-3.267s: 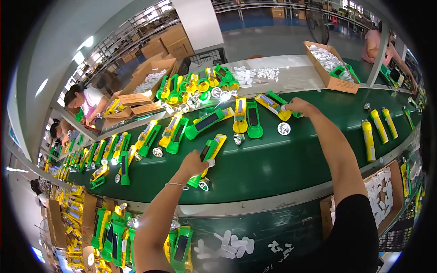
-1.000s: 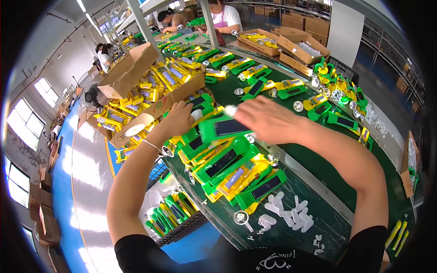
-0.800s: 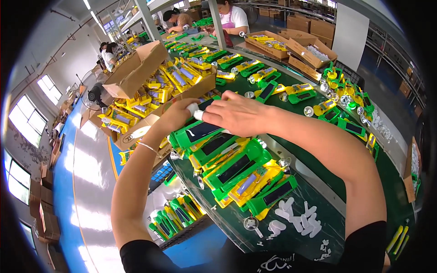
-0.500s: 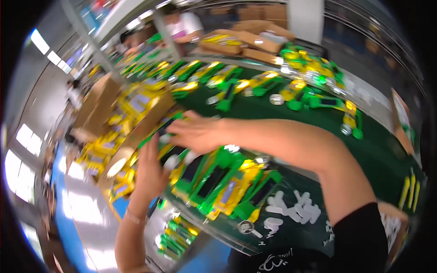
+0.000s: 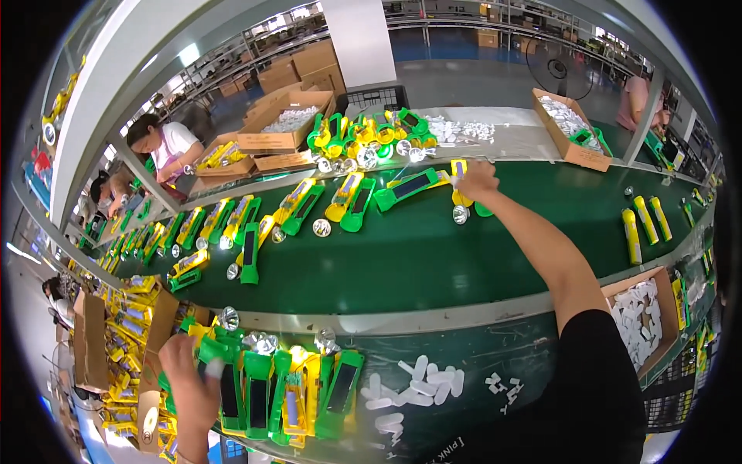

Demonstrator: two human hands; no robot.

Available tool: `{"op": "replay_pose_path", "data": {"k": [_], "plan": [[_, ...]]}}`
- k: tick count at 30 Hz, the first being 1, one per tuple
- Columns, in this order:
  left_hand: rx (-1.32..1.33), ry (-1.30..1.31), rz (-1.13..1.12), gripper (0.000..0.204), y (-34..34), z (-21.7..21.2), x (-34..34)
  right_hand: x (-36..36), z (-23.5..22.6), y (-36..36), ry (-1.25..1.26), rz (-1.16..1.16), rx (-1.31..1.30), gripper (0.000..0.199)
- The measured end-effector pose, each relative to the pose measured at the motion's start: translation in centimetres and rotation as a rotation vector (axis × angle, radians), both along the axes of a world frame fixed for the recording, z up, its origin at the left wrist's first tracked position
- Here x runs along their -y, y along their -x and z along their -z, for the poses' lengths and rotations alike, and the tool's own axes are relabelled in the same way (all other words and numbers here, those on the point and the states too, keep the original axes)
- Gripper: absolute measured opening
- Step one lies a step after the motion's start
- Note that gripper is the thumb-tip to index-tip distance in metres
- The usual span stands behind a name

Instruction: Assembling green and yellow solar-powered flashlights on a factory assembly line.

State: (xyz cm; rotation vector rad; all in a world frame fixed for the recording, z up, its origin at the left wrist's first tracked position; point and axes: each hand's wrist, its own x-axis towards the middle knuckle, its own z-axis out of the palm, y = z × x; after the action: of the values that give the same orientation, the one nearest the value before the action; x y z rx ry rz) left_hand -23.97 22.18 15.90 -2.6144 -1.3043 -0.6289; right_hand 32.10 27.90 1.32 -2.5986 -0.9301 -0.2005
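At the lower left, my left hand (image 5: pixel 189 387) is curled at the end of a row of opened flashlights, its fingers and thumb around a green flashlight housing (image 5: pixel 211 349); part of the grip is hidden. The row pairs green housings bearing dark panels with yellow halves (image 5: pixel 312 387) showing wires, and shiny round reflectors (image 5: pixel 263 342) lie at its far end. My right arm stretches across the green belt. Its hand (image 5: pixel 478 180) closes on an opened flashlight (image 5: pixel 459 172), yellow with a reflector hanging at its near end; a bit of green shows under the hand.
More opened flashlights (image 5: pixel 348 203) lie along the belt (image 5: pixel 417 271). White plastic pieces (image 5: pixel 421 383) are scattered on the near bench. A carton of yellow parts (image 5: pixel 154 325) stands left, a box of white pieces (image 5: pixel 641 313) right. Co-workers sit at the far left.
My view has swung to the right. My right hand has left the near row beside my left hand and reached across the belt to a flashlight there. My left hand stays by the row.
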Motion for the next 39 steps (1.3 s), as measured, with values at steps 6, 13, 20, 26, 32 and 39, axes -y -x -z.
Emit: {"op": "replay_pose_path", "data": {"k": [6,13,20,26,32,39], "plan": [[0.079,0.118,0.491,0.046,-17.4,2.0,-3.6,-1.7,3.1,-5.7,0.104,0.163,-0.430,0.102],[0.580,1.026,0.654,0.025,-32.0,11.7,-2.1,1.7,2.9,-7.4,-0.078,-0.151,-0.793,0.059],[1.219,2.255,0.317,0.052,-31.7,17.0,-1.2,11.2,-7.6,2.0,0.090,-1.036,-0.751,0.085],[1.105,2.680,0.896,0.052,-25.8,18.4,5.7,16.4,-10.9,12.4,0.462,-1.481,-0.232,0.076],[1.528,2.404,0.713,0.058,-20.1,15.7,13.5,20.2,-11.3,19.0,0.335,-1.650,0.234,0.040],[1.936,2.186,0.633,0.046,-19.8,16.7,15.4,27.0,-6.5,22.7,-0.179,-1.290,-0.305,0.054]]}}
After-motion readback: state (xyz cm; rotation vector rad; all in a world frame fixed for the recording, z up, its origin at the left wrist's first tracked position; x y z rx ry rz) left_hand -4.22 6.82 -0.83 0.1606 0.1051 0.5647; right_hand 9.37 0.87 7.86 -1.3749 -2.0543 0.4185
